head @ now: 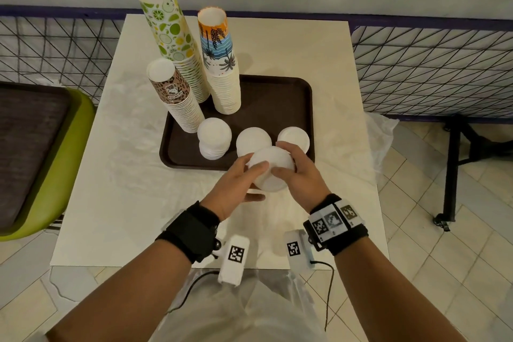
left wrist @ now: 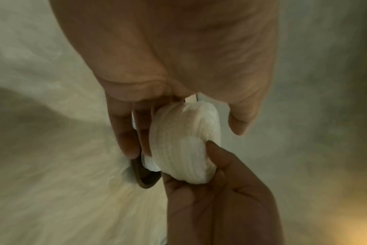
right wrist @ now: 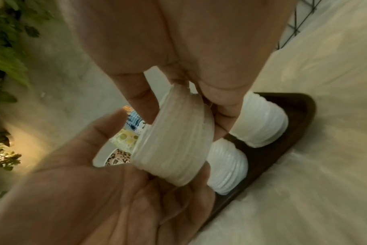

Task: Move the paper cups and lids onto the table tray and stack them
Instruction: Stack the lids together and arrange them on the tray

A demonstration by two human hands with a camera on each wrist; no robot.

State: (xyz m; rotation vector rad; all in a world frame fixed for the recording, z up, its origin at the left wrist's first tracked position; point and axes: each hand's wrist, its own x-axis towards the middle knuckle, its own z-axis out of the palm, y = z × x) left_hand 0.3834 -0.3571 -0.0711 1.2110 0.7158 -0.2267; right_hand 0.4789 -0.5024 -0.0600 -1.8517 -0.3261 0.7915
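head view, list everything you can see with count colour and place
cup stacks: three; lime-print, beach-print and leopard-print tops over white rims; standing on the far left part of the tray
lid stacks on the tray: three, white, in a row along the tray's near side
held lid stack: one, white, between both hands over the tray's near edge
tray: one, dark brown, middle of the table
table: one, cream
clear plastic sheeting: pale, hanging off the table's right edge
seat: one, green with a dark cushion, left of the table
wire fence: black, behind the table
left hand: grips the held lid stack from the left
right hand: grips it from the right
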